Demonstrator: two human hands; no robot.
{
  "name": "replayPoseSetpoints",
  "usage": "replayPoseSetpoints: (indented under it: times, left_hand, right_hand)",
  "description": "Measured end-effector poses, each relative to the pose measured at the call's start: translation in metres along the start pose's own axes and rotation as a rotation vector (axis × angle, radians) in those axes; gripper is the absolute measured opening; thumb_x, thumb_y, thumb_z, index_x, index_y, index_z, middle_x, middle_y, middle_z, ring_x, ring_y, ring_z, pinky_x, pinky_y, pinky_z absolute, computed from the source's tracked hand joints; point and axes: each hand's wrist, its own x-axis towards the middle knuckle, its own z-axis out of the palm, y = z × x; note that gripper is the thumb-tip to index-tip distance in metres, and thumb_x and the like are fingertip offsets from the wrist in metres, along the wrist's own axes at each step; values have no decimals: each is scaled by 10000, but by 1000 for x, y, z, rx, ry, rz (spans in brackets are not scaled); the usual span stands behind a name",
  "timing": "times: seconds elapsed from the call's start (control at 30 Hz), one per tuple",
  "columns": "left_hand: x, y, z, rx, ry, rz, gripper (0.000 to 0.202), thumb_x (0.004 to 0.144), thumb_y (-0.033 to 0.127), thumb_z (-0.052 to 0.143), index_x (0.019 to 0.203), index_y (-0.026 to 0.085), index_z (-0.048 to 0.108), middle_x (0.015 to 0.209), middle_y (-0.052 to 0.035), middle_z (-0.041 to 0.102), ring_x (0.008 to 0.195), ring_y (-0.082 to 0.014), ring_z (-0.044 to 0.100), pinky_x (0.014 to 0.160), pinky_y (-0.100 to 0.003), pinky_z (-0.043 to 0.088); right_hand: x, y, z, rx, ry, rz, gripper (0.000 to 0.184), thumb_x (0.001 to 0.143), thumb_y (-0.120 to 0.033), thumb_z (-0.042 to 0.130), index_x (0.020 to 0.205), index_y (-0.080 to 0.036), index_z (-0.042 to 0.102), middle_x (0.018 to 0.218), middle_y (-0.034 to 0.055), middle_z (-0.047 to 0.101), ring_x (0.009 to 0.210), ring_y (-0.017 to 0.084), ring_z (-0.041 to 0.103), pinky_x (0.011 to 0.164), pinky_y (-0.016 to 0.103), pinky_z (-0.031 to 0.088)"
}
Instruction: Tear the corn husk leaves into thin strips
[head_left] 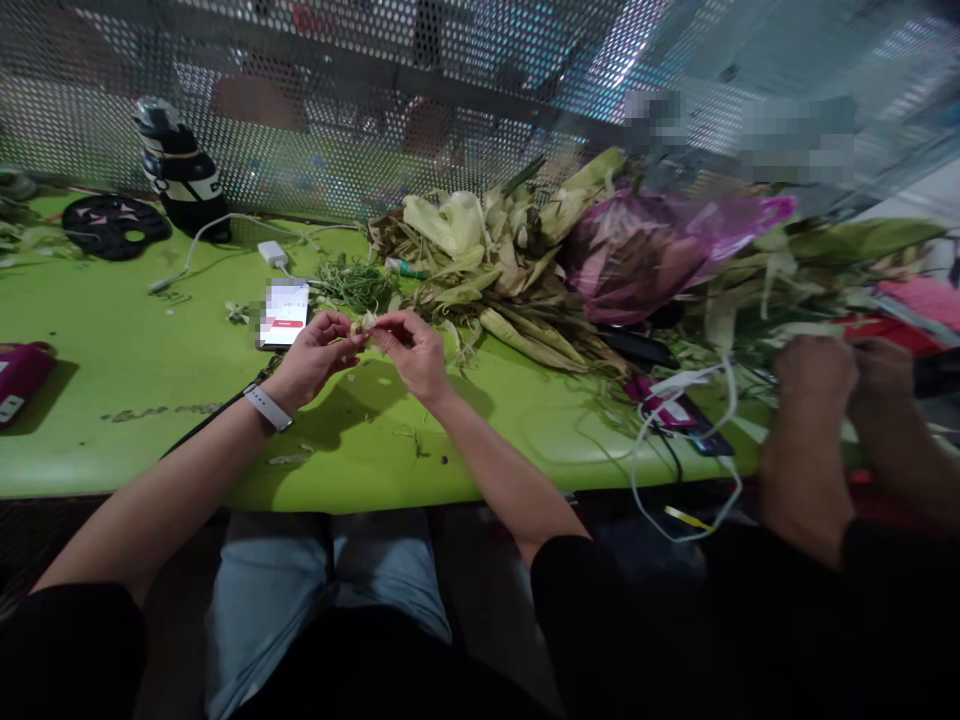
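Note:
My left hand (313, 355) and my right hand (411, 350) meet above the green table (112, 400), fingers pinched on a small pale strip of husk (365, 323) held between them. A white band sits on my left wrist. Just behind my hands lies a big heap of dry maize husks and leaves (495, 270). A phone (283, 312) with a lit screen rests on the table right behind my left hand.
A pink plastic bag (645, 250) sits in the heap. A co-worker's hands (832, 375) work at the right by more leaves. White cables (675, 440), a charger (271, 254), a black-and-white bottle (176, 165), a black disc (112, 222) and a magenta object (19, 375) lie about. Perforated metal screen behind.

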Motion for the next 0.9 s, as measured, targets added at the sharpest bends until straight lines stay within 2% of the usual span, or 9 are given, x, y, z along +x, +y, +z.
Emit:
replayPoseSetpoints:
  times: [0.17, 0.43, 0.53, 0.67, 0.9]
  left_hand:
    - [0, -1, -1, 22, -7, 20, 268, 712, 94, 783, 865, 181, 581, 795, 31, 620, 709, -85, 613, 654, -221, 545]
    - [4, -6, -3, 93, -11, 107, 302, 706, 102, 792, 844, 176, 533, 807, 28, 585, 696, -73, 597, 658, -217, 541]
    - [4, -6, -3, 117, -18, 137, 321, 712, 106, 792, 882, 182, 531, 812, 24, 582, 703, -81, 603, 669, -233, 549]
    - [4, -5, -3, 145, -51, 159, 402, 699, 115, 800, 992, 199, 537, 816, 30, 582, 703, -87, 608, 664, -237, 560]
    - [5, -12, -4, 178, -71, 183, 422, 686, 146, 816, 989, 191, 525, 810, 31, 583, 707, -91, 611, 657, -239, 574]
  right_hand:
    - [3, -2, -6, -166, -32, -118, 194, 919, -372, 614, 949, -221, 732, 931, 41, 702, 866, 145, 648, 807, 302, 533]
    - [3, -3, -7, -285, -156, -174, 236, 965, -342, 523, 1018, -231, 725, 968, 75, 659, 914, 184, 624, 865, 360, 524]
    - [2, -7, -7, -272, -150, -128, 213, 958, -334, 519, 1050, -218, 673, 988, 78, 659, 900, 179, 621, 852, 351, 520]
    - [2, -11, -9, -200, -130, 24, 229, 897, -334, 602, 1087, -212, 566, 886, 26, 667, 757, 137, 613, 747, 298, 515]
    - [9, -12, -18, -103, -225, 113, 333, 818, -258, 620, 1129, -216, 510, 809, -20, 632, 749, 131, 597, 771, 305, 504]
